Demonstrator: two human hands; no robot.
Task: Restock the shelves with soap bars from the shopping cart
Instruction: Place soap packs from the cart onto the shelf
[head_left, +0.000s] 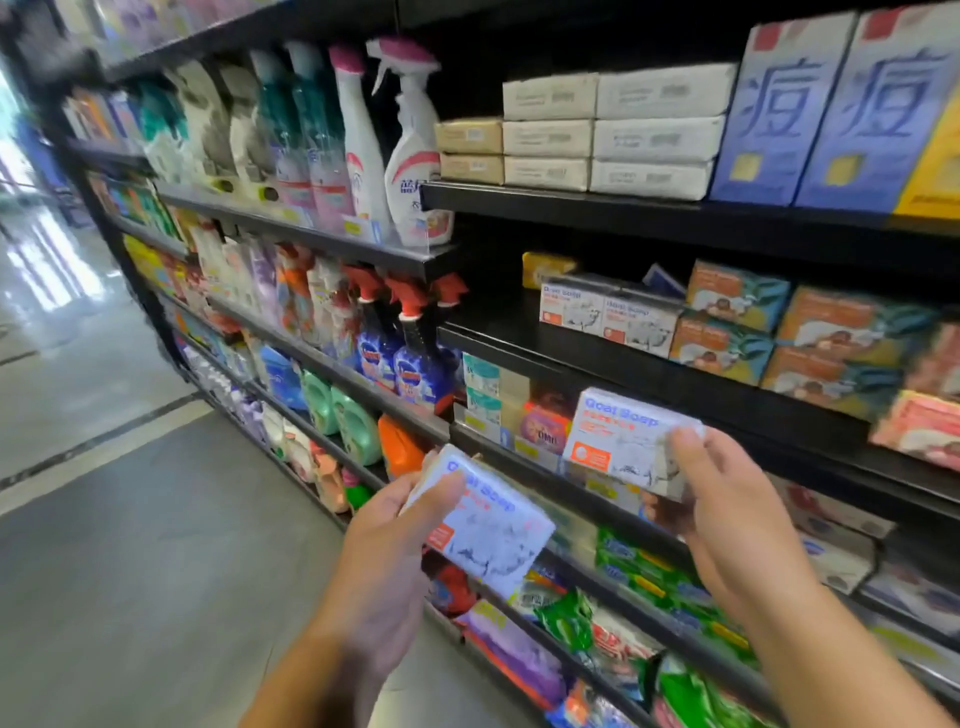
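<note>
My left hand (387, 545) grips a white Goat Soap bar (485, 525) in front of the lower shelves, its thumb across the box's top corner. My right hand (727, 509) holds a second Goat Soap bar (621, 434) by its right end, raised toward the black shelf (498, 317) above it. On that shelf two matching Goat Soap boxes (608, 314) stand side by side, with bare shelf space to their left. No shopping cart is in view.
Orange and teal soap boxes (779, 332) fill the shelf right of the Goat Soap. White soap packs (613, 130) sit one shelf up. Spray bottles (395, 150) and detergent line the bays to the left. The grey aisle floor (130, 545) stretches left.
</note>
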